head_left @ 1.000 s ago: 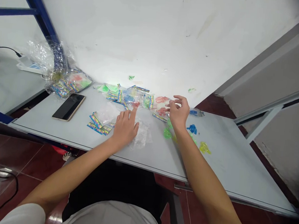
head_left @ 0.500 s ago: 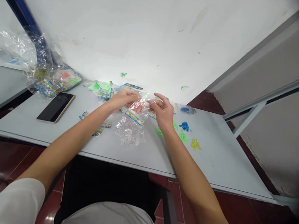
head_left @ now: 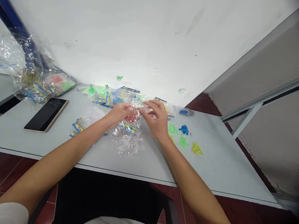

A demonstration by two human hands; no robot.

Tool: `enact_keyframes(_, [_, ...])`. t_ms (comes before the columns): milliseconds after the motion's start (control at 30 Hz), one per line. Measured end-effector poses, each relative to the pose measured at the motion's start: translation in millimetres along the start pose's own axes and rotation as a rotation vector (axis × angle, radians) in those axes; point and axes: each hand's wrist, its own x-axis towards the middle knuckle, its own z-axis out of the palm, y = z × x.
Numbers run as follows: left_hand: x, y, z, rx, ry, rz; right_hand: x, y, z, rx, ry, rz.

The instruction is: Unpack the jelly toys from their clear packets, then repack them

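At frame centre, the left hand (head_left: pixel 118 112) and right hand (head_left: pixel 157 121) are both pinching a clear packet (head_left: pixel 135 115) (red toy inside). A phone (head_left: pixel 46 114) is lying at left

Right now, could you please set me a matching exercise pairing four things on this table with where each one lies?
Things: 1 phone; 2 yellow toy; 3 red-toy packet; 4 loose blue toy.
Places: a held between left hand and right hand; b rightmost loose toy; c flat on the table, far left; d beside the green toys.
Pairs: 1-c; 2-b; 3-a; 4-d.
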Motion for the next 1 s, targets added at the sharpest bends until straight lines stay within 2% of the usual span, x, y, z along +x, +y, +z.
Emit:
enact_keyframes(167, [1,-6,2,0.080,-0.080,0.040,-2,1,2,-0.262,-0.062,-0.014])
enact_keyframes(300, [1,-6,1,0.183,-0.072,0.107,-3,3,5,-0.306,-0.077,-0.077])
enact_keyframes(400, [1,-6,2,0.209,-0.100,0.105,-3,5,8,-0.292,-0.063,-0.125])
enact_keyframes(467, [1,-8,2,0.206,-0.119,0.086,-3,6,8,-0.290,-0.055,-0.110])
enact_keyframes(567, [0,-8,3,0.208,-0.128,0.057,-1,5,4,-0.293,-0.041,0.006])
enact_keyframes(733, [-2,0,1,0.148,-0.061,0.025,4,5,-5,-0.209,0.038,0.188])
enact_keyframes(900, [-3,12,-3,0.131,0.107,0.031,6,8,-10,-0.114,0.047,0.189])
enact_keyframes(1000, [-2,14,-6,0.097,0.122,0.033,6,9,-12,-0.067,0.040,0.161])
